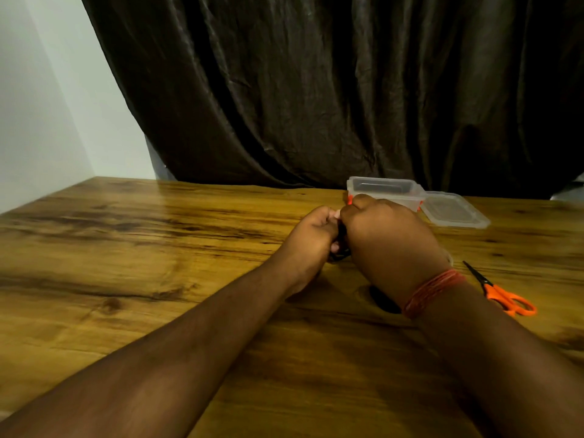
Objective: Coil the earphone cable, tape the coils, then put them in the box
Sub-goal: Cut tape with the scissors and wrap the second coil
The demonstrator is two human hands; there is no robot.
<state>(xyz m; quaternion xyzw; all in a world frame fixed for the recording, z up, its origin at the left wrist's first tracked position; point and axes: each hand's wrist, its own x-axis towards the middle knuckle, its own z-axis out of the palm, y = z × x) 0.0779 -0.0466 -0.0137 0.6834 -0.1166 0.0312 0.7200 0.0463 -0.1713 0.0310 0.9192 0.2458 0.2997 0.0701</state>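
Both curled hands, left hand [311, 237] and right hand [387, 238], pinch thin black cable [340, 252].

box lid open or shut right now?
Open. The clear box stands at the table's far edge with its lid lying flat on the table to its right, off the top. Contents cannot be told.

You sit at a glossy, warm-brown wooden desk [132, 248] with dark grain streaks that catch soft light from the left. Behind it a dark brown, creased satin curtain [316, 90] hangs down to the far edge. To your left stands a plain white wall [38, 105].
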